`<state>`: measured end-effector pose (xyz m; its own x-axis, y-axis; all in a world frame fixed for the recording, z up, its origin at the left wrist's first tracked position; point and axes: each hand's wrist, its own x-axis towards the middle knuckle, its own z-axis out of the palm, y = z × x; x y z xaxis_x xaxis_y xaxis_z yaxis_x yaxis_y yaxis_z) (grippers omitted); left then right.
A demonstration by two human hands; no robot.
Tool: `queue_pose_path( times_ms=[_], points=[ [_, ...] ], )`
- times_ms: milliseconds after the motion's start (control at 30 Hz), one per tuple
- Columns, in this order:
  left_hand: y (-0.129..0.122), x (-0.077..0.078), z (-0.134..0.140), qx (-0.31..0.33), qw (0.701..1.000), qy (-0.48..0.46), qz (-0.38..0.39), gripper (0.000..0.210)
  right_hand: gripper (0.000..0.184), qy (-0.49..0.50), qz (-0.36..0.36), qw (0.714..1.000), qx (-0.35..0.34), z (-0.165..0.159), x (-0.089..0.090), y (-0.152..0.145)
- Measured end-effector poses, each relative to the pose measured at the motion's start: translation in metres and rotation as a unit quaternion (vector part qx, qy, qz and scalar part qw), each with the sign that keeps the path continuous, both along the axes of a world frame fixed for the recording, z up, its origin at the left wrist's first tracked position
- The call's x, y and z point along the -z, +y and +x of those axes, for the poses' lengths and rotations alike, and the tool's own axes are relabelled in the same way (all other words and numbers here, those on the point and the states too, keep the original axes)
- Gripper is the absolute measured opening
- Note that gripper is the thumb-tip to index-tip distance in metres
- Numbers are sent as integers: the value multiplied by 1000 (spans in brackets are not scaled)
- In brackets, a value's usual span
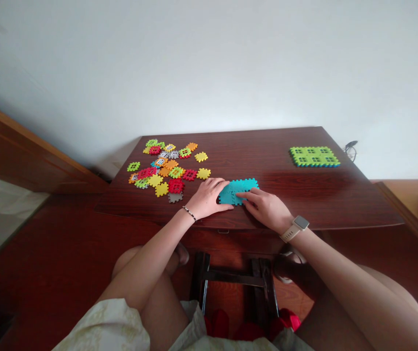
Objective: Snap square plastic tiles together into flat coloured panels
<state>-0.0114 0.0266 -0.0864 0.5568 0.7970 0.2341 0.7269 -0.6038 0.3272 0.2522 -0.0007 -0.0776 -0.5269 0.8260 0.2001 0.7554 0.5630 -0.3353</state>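
Note:
A flat turquoise panel of interlocking building tiles lies on the table near its front edge. My left hand rests at the panel's left end, thumb and fingers apart around that edge. From the right, my right hand reaches over the panel with its index finger stretched out onto the surface. The other fingers of that hand are partly bent near the front right corner, and part of the panel is hidden beneath them.
Loose interlocking tiles in yellow, red, orange, green and grey are scattered on the left of the dark wooden table. A joined green panel with window openings lies at the right. A white wall stands behind; a stool is below.

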Motion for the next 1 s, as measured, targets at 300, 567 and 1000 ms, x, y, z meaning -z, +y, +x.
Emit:
queue_pose_path(
  times_ms=[300,567,1000],
  points=[
    [-1,0,1,-2,1000,4,-1,80,36,-20,-13,1000,0,-1,-4,-1],
    [-2,-2,1,-3,1000,1,-7,80,36,-32,-14,999,4,-2,-4,-2],
    [-1,1,1,-2,1000,-6,-4,79,38,-40,-20,999,8,-4,-7,-4]
  ],
)
